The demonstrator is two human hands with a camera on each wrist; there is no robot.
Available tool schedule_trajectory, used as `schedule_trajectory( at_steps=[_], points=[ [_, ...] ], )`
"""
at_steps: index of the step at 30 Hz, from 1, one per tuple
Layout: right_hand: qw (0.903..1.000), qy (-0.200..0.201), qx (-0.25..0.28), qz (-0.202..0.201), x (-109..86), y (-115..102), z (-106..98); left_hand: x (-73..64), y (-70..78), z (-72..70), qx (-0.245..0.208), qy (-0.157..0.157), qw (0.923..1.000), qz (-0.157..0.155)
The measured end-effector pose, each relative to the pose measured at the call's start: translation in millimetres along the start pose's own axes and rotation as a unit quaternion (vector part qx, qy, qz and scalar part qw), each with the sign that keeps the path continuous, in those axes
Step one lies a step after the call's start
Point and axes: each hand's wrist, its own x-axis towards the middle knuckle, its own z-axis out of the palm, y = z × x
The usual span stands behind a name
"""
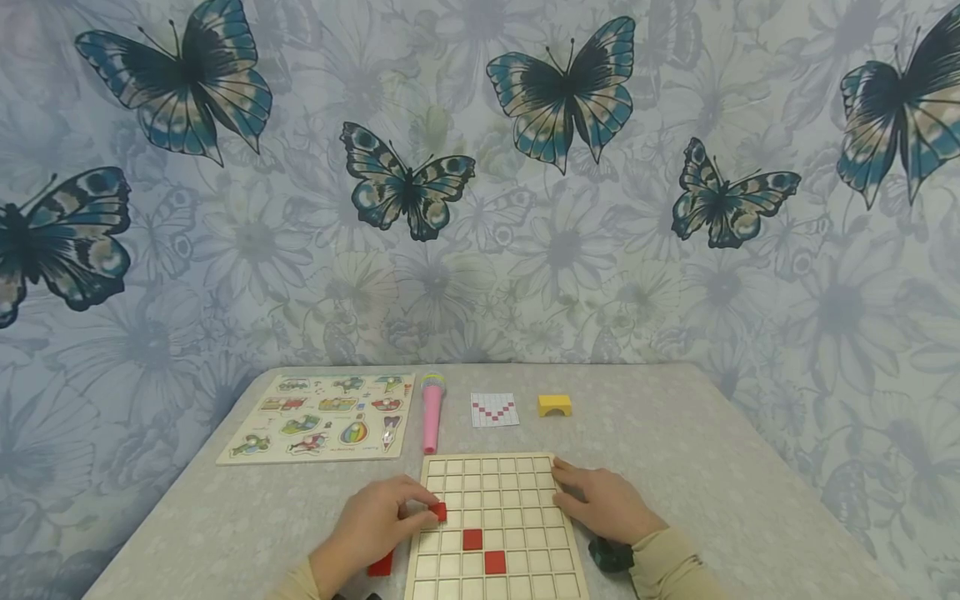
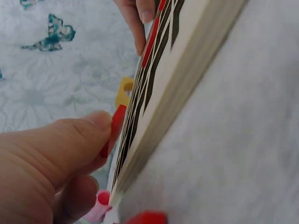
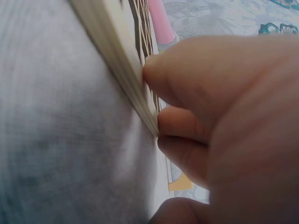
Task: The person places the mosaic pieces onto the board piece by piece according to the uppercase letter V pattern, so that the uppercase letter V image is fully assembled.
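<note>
Nearest the head camera, a wooden grid board [image 1: 517, 518] runs off the lower edge of view. Behind it, a butterfly-patterned wall [image 1: 480, 275] rises above the pale table [image 1: 675, 417]. Towards the back left lies a picture puzzle [image 1: 345, 452]. The left hand [image 1: 375, 521] pinches a red tile [image 1: 441, 512] between thumb and finger at the board's left side; whether the tile touches the board, I cannot tell. The right hand [image 1: 609, 502] is loosely extended, its fingers resting against the board's right edge. Beyond the board are a pink microphone [image 1: 431, 421], a patterned card [image 1: 495, 410] and an arched yellow block [image 1: 555, 402]. Two red squares [image 1: 472, 540] sit in diagonally neighbouring cells, and a partly hidden red piece [image 1: 381, 564] lies left of the board.
</note>
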Motion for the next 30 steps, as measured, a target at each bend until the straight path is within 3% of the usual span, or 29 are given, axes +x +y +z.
schedule_trajectory(
  at_steps=[10,30],
  points=[
    [1.0000,-0.001,-0.005,0.000,1.0,2,1,-2.3,5.6,10.2,-0.024,-0.010,0.9982,0.054],
    [0.9997,-0.014,0.013,0.013,2.6,2,0,0.4,0.3,19.7,-0.035,-0.006,0.9982,0.048]
  ],
)
